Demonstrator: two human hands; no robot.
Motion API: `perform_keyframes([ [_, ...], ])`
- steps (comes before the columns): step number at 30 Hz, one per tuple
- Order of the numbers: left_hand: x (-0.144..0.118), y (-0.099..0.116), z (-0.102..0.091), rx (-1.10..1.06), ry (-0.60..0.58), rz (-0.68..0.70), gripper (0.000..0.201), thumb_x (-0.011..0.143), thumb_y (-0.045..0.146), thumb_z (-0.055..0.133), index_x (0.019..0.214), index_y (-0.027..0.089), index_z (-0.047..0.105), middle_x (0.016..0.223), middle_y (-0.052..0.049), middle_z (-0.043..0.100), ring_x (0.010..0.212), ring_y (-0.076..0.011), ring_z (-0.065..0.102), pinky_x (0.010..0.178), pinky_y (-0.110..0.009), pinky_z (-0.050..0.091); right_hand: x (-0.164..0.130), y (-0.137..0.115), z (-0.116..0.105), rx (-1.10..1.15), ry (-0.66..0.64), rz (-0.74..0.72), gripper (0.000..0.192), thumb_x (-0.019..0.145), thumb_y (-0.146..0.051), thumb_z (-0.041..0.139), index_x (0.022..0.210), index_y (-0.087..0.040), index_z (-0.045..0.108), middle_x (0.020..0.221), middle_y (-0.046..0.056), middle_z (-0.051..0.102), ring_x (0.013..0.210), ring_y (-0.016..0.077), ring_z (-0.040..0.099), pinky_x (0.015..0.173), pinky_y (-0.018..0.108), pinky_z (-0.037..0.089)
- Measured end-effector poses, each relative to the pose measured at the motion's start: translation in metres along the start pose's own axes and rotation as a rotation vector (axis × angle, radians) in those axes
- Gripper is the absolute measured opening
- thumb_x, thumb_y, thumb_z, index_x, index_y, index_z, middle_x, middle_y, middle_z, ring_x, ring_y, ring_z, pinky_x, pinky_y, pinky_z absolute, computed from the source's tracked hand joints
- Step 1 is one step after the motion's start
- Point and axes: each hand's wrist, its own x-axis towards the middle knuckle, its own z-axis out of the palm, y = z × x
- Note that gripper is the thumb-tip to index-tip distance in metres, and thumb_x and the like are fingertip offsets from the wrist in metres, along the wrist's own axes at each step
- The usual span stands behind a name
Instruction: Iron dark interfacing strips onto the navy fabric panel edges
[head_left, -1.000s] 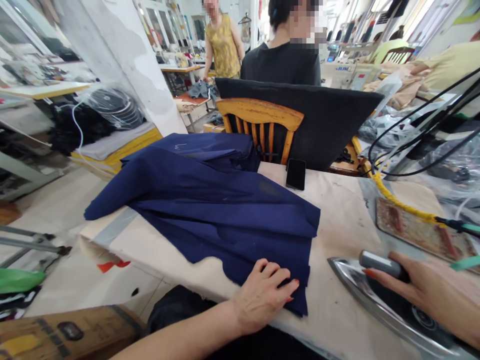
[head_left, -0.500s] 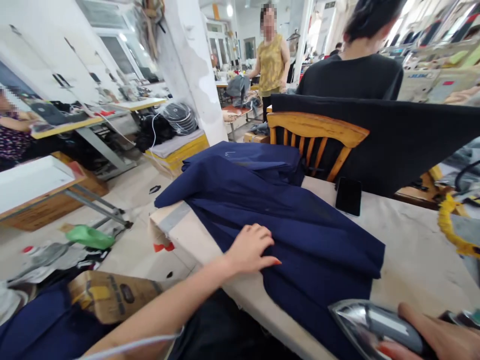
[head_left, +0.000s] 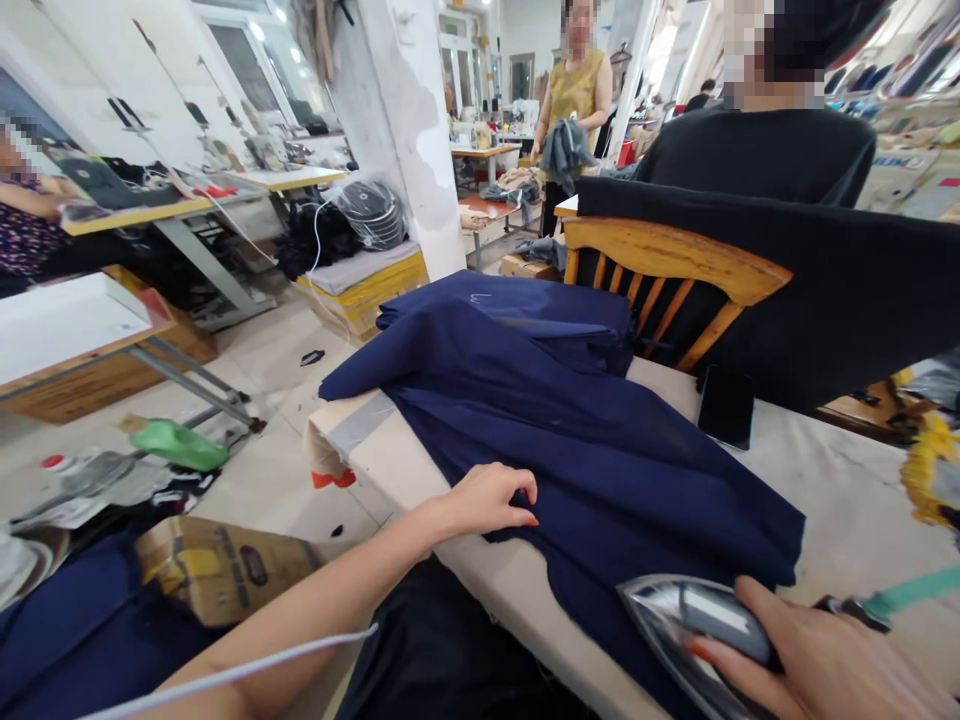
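Note:
A long piece of navy blue fabric [head_left: 600, 430] lies across the cream-covered table, draped in soft folds. On its near edge rests my left hand [head_left: 495, 498], fingers bent and the thumb apart from them, with a gap between. My right hand [head_left: 817, 650] is wrapped around the handle of a clothes iron [head_left: 690, 620]; its grey body and shiny soleplate are over the near right part of the fabric. The iron's handle is mostly hidden by my fingers. Behind the draped piece sits a folded stack of the same navy fabric [head_left: 517, 292] with a white chalk-like mark.
A black phone [head_left: 726, 406] lies on the table [head_left: 847, 480] at right. Beyond stand a wooden chair [head_left: 675, 255] and a seated person in black [head_left: 757, 150]. Another person [head_left: 576, 90] holds grey cloth. A cardboard box [head_left: 225, 570] and a green bottle [head_left: 176, 443] are at lower left.
The iron in my right hand has moved left over the fabric. My left hand has shifted slightly left, toward the fabric's near edge. The view has turned a little, and the standing person has lifted grey cloth.

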Motion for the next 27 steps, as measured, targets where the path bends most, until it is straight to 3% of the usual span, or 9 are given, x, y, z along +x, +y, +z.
perform_keyframes([
  [5, -0.002, -0.007, 0.005, 0.037, 0.088, 0.018, 0.028, 0.076, 0.043, 0.072, 0.093, 0.023, 0.06, 0.083, 0.002, 0.062, 0.08, -0.017, 0.06, 0.074, -0.026, 0.04, 0.033, -0.058, -0.023, -0.185, -0.181, -0.081, 0.042, 0.082, -0.064, 0.037, 0.074, -0.027, 0.055, 0.053, 0.006, 0.062, 0.052, 0.0314, 0.063, 0.046, 0.037, 0.038],
  [11, -0.012, -0.03, 0.007, 0.061, 0.209, 0.028, 0.026, 0.084, 0.044, 0.064, 0.092, 0.02, 0.059, 0.085, 0.002, 0.062, 0.081, -0.0152, 0.058, 0.077, -0.028, 0.038, 0.072, -0.118, -0.023, -0.219, -0.154, -0.193, 0.046, 0.084, -0.067, 0.036, 0.076, -0.024, 0.051, 0.057, 0.006, 0.063, 0.053, 0.0285, 0.064, 0.046, 0.031, 0.033],
  [15, -0.024, -0.034, 0.011, 0.097, 0.444, 0.029, 0.018, 0.091, 0.034, 0.056, 0.099, 0.018, 0.058, 0.094, -0.003, 0.062, 0.09, -0.0191, 0.054, 0.079, -0.032, 0.038, 0.096, -0.153, -0.019, -0.211, -0.142, -0.224, 0.046, 0.083, -0.066, 0.042, 0.074, -0.022, 0.052, 0.057, 0.008, 0.062, 0.054, 0.0258, 0.064, 0.046, 0.029, 0.035],
  [18, -0.034, -0.025, 0.018, -0.036, 0.581, 0.078, 0.02, 0.098, 0.022, 0.039, 0.108, 0.018, 0.056, 0.104, -0.007, 0.059, 0.096, -0.0191, 0.052, 0.084, -0.034, 0.04, 0.107, -0.169, -0.02, -0.193, -0.147, -0.249, 0.045, 0.083, -0.064, 0.046, 0.075, -0.02, 0.054, 0.059, 0.01, 0.063, 0.057, 0.0263, 0.065, 0.048, 0.029, 0.039],
  [20, -0.04, -0.018, 0.023, -0.151, 0.546, 0.157, 0.027, 0.099, 0.017, 0.03, 0.114, 0.016, 0.052, 0.107, -0.009, 0.058, 0.097, -0.0171, 0.052, 0.085, -0.032, 0.042, 0.106, -0.17, -0.021, -0.184, -0.146, -0.257, 0.044, 0.082, -0.062, 0.05, 0.076, -0.019, 0.054, 0.06, 0.01, 0.063, 0.058, 0.0261, 0.065, 0.05, 0.029, 0.04],
  [22, -0.044, -0.013, 0.029, -0.143, 0.432, 0.243, 0.027, 0.098, 0.02, 0.033, 0.119, 0.016, 0.05, 0.11, -0.009, 0.058, 0.099, -0.0172, 0.052, 0.087, -0.031, 0.043, 0.098, -0.16, -0.022, -0.18, -0.15, -0.257, 0.042, 0.08, -0.061, 0.052, 0.076, -0.019, 0.055, 0.061, 0.01, 0.064, 0.058, 0.0263, 0.065, 0.05, 0.029, 0.04],
  [25, -0.047, -0.011, 0.036, 0.046, 0.304, 0.326, 0.029, 0.094, 0.03, 0.049, 0.122, 0.023, 0.053, 0.116, -0.007, 0.058, 0.105, -0.0209, 0.049, 0.094, -0.037, 0.038, 0.072, -0.122, -0.025, -0.198, -0.185, -0.236, 0.042, 0.081, -0.061, 0.051, 0.079, -0.019, 0.056, 0.063, 0.009, 0.065, 0.059, 0.0282, 0.065, 0.05, 0.031, 0.04],
  [27, -0.047, -0.013, 0.039, 0.139, 0.306, 0.34, 0.029, 0.093, 0.03, 0.053, 0.122, 0.026, 0.055, 0.116, -0.005, 0.058, 0.107, -0.0211, 0.049, 0.095, -0.039, 0.036, 0.048, -0.088, -0.027, -0.225, -0.238, -0.195, 0.042, 0.083, -0.061, 0.047, 0.082, -0.02, 0.057, 0.066, 0.009, 0.066, 0.062, 0.0302, 0.065, 0.052, 0.034, 0.04],
])
